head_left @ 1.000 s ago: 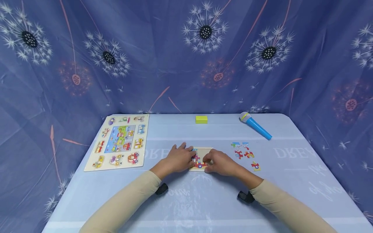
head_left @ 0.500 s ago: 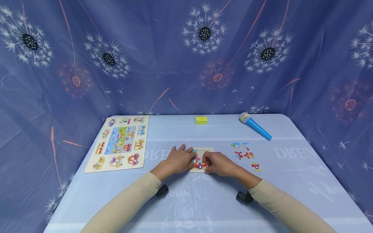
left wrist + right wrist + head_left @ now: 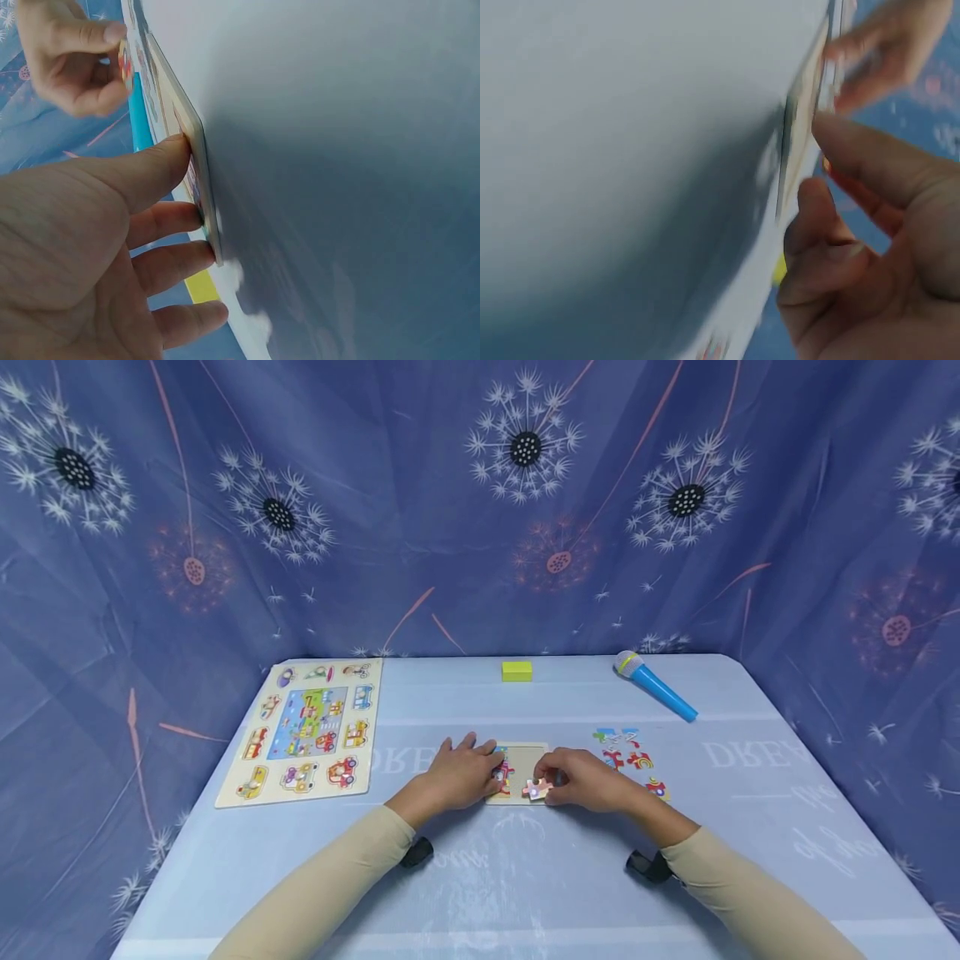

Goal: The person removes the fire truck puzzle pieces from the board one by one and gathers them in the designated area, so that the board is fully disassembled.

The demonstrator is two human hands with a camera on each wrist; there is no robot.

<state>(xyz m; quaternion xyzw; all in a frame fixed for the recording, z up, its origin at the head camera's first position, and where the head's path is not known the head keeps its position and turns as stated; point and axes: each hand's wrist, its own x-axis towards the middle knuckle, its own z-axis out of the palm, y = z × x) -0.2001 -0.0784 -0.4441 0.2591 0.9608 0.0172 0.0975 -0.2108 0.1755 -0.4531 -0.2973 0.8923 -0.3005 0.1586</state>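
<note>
A small wooden puzzle board (image 3: 527,758) lies on the table between the two hands. My left hand (image 3: 460,773) rests on its left side with fingers spread, partly covering the colourful pieces set there. In the left wrist view the thumb and fingertips touch the board's edge (image 3: 196,142). Over the board's lower right part, my right hand (image 3: 590,782) pinches a jigsaw piece (image 3: 537,789) between thumb and fingers. That piece looks tilted, with its pink-and-red face showing. Bare board shows in the middle and right.
Several loose jigsaw pieces (image 3: 640,761) lie right of the right hand. A large picture puzzle board (image 3: 225,777) stands at the left of the table. Towards the back are a yellow block (image 3: 517,671) and a blue toy microphone (image 3: 663,693). A blue patterned curtain (image 3: 420,510) encloses the table.
The right hand has lifted the jigsaw piece off the lower part of the board and shifted slightly right, tilting it. The left hand has stayed in place.
</note>
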